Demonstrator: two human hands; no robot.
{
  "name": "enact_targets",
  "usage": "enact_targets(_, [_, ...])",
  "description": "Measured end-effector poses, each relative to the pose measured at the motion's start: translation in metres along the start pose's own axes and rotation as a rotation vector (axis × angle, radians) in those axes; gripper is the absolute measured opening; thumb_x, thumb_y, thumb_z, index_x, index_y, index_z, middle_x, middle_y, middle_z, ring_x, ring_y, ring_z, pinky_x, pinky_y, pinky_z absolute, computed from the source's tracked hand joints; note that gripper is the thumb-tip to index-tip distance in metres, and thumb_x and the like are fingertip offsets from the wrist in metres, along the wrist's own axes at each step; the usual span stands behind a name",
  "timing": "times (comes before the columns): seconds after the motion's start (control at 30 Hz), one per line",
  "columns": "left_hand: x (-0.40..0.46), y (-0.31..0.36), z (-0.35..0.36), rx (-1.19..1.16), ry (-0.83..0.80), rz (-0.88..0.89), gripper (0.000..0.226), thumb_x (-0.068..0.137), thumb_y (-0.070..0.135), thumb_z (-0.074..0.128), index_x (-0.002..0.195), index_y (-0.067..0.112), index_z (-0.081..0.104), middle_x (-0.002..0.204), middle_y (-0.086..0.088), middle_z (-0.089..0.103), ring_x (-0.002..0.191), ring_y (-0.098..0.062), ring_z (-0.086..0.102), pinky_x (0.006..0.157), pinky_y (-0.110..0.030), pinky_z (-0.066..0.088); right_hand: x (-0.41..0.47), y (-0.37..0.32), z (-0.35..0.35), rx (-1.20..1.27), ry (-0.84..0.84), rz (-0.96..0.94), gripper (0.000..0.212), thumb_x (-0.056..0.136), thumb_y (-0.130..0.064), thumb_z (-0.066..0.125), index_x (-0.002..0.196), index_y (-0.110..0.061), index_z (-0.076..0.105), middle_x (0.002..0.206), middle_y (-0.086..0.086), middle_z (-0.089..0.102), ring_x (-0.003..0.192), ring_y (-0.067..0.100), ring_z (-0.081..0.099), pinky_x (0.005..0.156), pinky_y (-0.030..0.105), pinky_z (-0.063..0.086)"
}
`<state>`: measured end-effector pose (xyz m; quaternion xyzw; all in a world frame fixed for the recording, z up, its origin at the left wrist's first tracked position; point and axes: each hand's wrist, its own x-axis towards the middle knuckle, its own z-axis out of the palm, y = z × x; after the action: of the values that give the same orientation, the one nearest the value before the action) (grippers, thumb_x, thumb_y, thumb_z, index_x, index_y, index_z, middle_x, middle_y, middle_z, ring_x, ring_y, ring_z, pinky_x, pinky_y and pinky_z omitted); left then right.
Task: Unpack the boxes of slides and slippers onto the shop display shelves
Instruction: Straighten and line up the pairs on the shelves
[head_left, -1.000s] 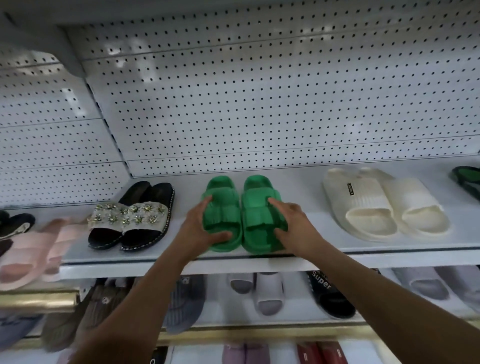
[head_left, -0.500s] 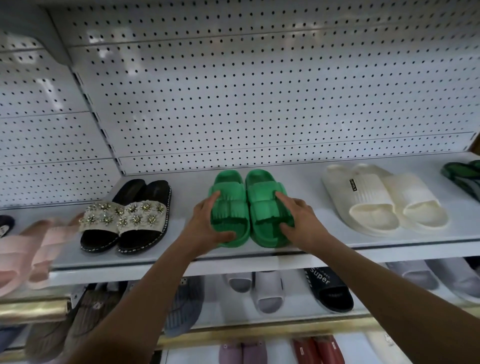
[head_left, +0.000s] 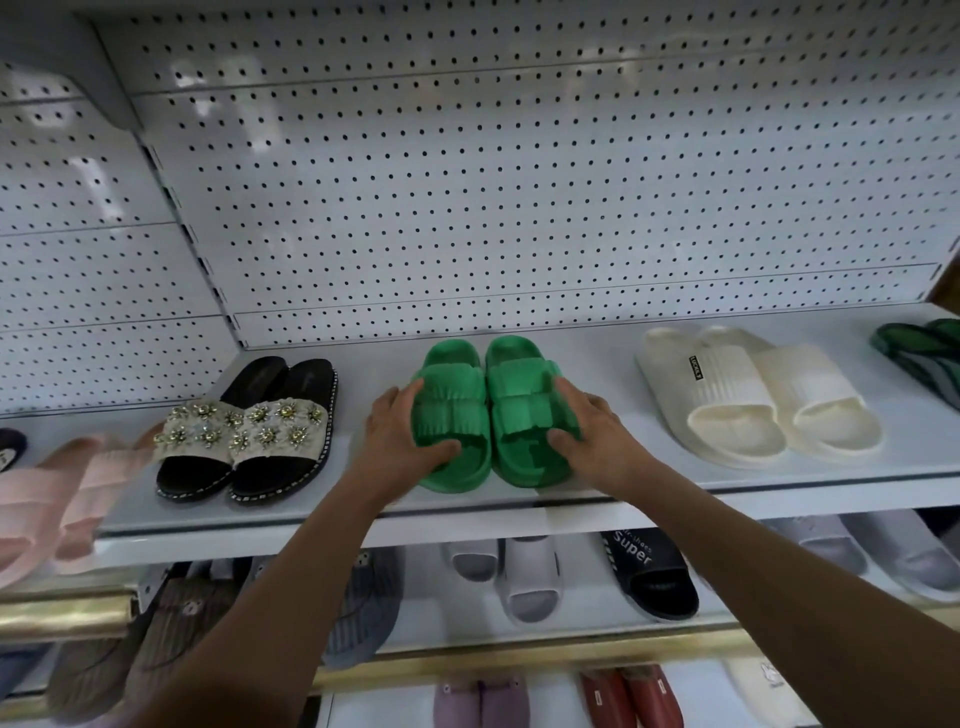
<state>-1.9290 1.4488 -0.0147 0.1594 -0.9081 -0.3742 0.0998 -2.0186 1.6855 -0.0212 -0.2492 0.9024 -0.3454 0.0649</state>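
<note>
On top shelf (head_left: 519, 506), green slides (head_left: 493, 415) sit between jewelled sandals (head_left: 249, 431) and cream slides (head_left: 753, 395) — left hand (head_left: 400, 441), right hand (head_left: 597, 431) each gripping one. Toes near front lip — a careless release could tip them off.

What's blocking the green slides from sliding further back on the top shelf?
Nothing visible. The shelf behind the green slides is bare up to the pegboard. The left hand and right hand grip their outer sides.
</note>
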Motion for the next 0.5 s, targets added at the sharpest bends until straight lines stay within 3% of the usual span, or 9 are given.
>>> enact_targets(0.1, [-0.006,0.026,0.003,-0.049,0.158,0.042,0.081,0.080,0.034,0.077,0.148,0.024,0.035,0.157,-0.005,0.022,0.145,-0.024,0.020,0.118,-0.049,0.025,-0.017,0.006,-0.010,0.064,0.143,-0.029,0.059,0.096,-0.022,0.052,0.149,-0.027,0.027,0.145,0.009,0.036,0.134,0.027,0.032,0.112,0.044,0.030])
enact_targets(0.2, [-0.014,0.059,0.015,-0.073,0.243,0.202,0.068,0.083,0.031,0.074,0.143,0.023,0.043,0.153,-0.006,0.031,0.142,-0.021,0.026,0.118,-0.043,0.027,-0.041,0.020,-0.027,0.104,0.304,-0.124,0.045,0.093,-0.016,0.055,0.138,-0.021,0.048,0.130,0.004,0.050,0.123,0.021,0.044,0.103,0.044,0.042])
enact_targets(0.3, [-0.023,0.093,0.037,-0.120,0.197,0.317,0.063,0.084,0.030,0.074,0.140,0.025,0.046,0.147,0.000,0.035,0.137,-0.019,0.035,0.116,-0.035,0.028,-0.068,0.044,-0.058,0.051,0.406,-0.175,0.035,0.092,-0.011,0.056,0.126,-0.021,0.058,0.119,-0.002,0.056,0.114,0.018,0.048,0.095,0.039,0.046])
enact_targets(0.4, [-0.032,0.127,0.073,-0.218,0.094,0.384,0.066,0.082,0.035,0.075,0.140,0.030,0.044,0.147,0.004,0.033,0.135,-0.016,0.039,0.115,-0.042,0.035,-0.093,0.079,-0.096,0.015,0.519,-0.171,0.031,0.090,-0.007,0.057,0.117,-0.022,0.063,0.114,-0.006,0.058,0.110,0.016,0.049,0.086,0.036,0.049])
enact_targets(0.5, [-0.038,0.159,0.116,-0.232,-0.017,0.367,0.077,0.082,0.036,0.076,0.146,0.031,0.034,0.152,0.007,0.024,0.139,-0.014,0.034,0.116,-0.040,0.034,-0.106,0.120,-0.130,0.021,0.629,-0.082,0.032,0.087,-0.003,0.059,0.113,-0.023,0.063,0.115,-0.004,0.056,0.109,0.015,0.047,0.086,0.038,0.049])
